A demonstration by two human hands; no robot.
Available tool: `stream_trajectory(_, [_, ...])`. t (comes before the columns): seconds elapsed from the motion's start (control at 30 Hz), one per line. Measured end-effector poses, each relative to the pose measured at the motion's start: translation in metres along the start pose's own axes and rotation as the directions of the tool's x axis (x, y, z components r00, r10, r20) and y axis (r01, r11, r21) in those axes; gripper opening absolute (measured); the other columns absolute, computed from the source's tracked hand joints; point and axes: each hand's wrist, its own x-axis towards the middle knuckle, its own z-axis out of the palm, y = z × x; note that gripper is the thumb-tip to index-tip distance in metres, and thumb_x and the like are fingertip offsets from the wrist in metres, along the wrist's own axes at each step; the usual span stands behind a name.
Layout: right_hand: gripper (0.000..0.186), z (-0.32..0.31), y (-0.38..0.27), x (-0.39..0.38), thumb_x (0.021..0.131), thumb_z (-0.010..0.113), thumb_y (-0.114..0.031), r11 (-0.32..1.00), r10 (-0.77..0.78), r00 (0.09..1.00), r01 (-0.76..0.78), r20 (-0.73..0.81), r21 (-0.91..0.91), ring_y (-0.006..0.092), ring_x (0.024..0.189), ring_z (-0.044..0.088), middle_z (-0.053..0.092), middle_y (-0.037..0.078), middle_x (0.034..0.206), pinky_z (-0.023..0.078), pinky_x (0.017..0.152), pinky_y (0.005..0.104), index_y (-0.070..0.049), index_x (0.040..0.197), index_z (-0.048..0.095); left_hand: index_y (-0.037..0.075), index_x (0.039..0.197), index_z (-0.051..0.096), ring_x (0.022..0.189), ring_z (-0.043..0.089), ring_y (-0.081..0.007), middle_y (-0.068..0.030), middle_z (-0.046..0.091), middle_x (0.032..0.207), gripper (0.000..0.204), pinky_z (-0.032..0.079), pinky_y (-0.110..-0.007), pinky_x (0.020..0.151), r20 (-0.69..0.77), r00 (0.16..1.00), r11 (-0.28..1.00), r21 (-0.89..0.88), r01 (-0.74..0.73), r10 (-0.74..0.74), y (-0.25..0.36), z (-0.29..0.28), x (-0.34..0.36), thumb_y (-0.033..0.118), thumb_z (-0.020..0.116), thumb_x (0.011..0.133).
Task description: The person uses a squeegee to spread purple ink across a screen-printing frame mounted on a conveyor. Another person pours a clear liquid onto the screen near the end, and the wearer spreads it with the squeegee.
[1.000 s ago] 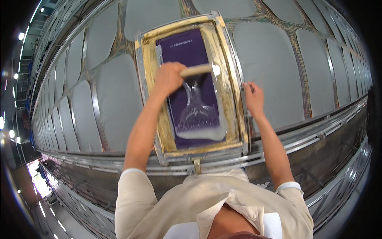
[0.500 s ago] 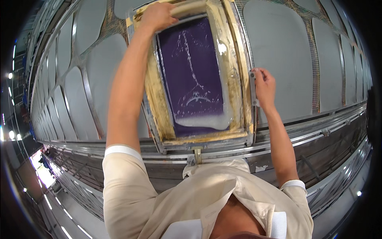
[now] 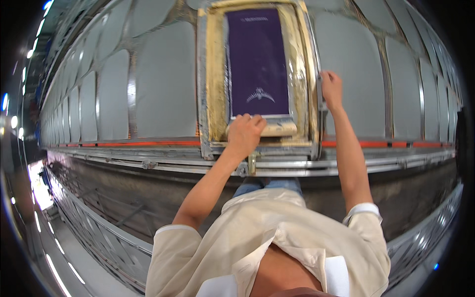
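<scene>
Screen frame, rimmed in worn yellowish tan, lies on a long tabletop at twelve o'clock from the person, close to the near edge. Broad grey panels spread out around it, one just beside it at its nine o'clock, another at its three o'clock. Inside the frame, a purple field fills most of the middle. A pale squeegee lies crosswise at the field's six o'clock end. The left hand has its fingers folded down over the squeegee's nine o'clock half, holding it. At the frame's three o'clock side, the right hand is narrow, fingers bunched by a small metal fitting; whether it truly grips the fitting I cannot tell. Smallest are a white crescent motif toward six o'clock on the field and faint pale marking near twelve.

Half a second ago the left hand was up at the frame's twelve o'clock end; now it is down at six, and the wet streaks and frothy white band no longer show on the purple. That suggests the pull along the field is about complete.
</scene>
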Motion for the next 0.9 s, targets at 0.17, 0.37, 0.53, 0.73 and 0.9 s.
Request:
stream_trajectory(0.17, [0.026,-0.02,-0.003,-0.01,0.098,0.063,-0.026,0.97,0.236,0.972,-0.236,-0.015,-0.059,0.0072,0.056,0.042,0.052,-0.002,0.067,0.032,0.05,0.0282,-0.003,0.106,0.072,0.012,0.097,0.071,0.088,0.062,-0.0234,-0.0007,0.069,0.101,0.03,0.046,-0.039,0.078,0.098,0.995,1.0,0.009,-0.012,0.011,-0.002,-0.005,0.013,0.006,0.072,0.068])
stream_trajectory(0.37, [0.022,-0.015,-0.101,-0.029,0.099,0.064,-0.023,0.968,0.245,0.969,-0.243,0.023,-0.06,0.0066,0.06,0.044,0.053,-0.002,0.069,0.034,0.052,0.0275,-0.004,0.104,0.073,0.014,0.103,0.073,0.089,0.062,-0.0225,0.0028,0.07,0.103,0.035,0.046,-0.038,0.079,-0.023,0.998,0.996,-0.067,0.064,-0.065,-0.015,-0.032,-0.018,0.004,0.071,0.07])
stream_trajectory(0.53, [0.024,0.082,-0.11,-0.056,0.099,0.063,-0.023,0.985,0.168,0.984,-0.17,0.055,0.027,0.0067,0.061,0.045,0.056,-0.002,0.071,0.035,0.053,0.0277,-0.002,0.104,0.072,0.016,0.105,0.073,0.091,0.063,-0.0235,0.0031,0.072,0.104,0.036,0.047,-0.04,0.081,0.062,0.987,0.989,-0.028,0.148,-0.146,-0.098,-0.056,-0.046,0.007,0.072,0.069])
stream_trajectory(0.73, [0.027,0.244,-0.107,-0.116,0.099,0.063,-0.024,0.977,0.112,0.992,-0.12,0.054,0.175,0.0079,0.065,0.048,0.06,0.001,0.075,0.038,0.057,0.028,0.0,0.108,0.071,0.015,0.105,0.074,0.091,0.063,-0.0237,0.0034,0.073,0.106,0.041,0.048,-0.04,0.082,0.028,0.991,0.991,0.036,0.129,-0.13,-0.221,-0.126,-0.126,0.003,0.073,0.066])
stream_trajectory(0.9, [0.023,0.297,-0.153,-0.157,0.1,0.062,-0.023,0.976,0.168,0.983,-0.176,0.067,0.128,0.0046,0.054,0.04,0.049,-0.004,0.063,0.028,0.047,0.0264,-0.003,0.106,0.072,0.013,0.107,0.072,0.091,0.062,-0.0221,0.0028,0.072,0.111,0.045,0.047,-0.038,0.081,-0.042,0.988,0.988,-0.007,0.152,-0.152,-0.249,-0.152,-0.199,0.004,0.076,0.064])
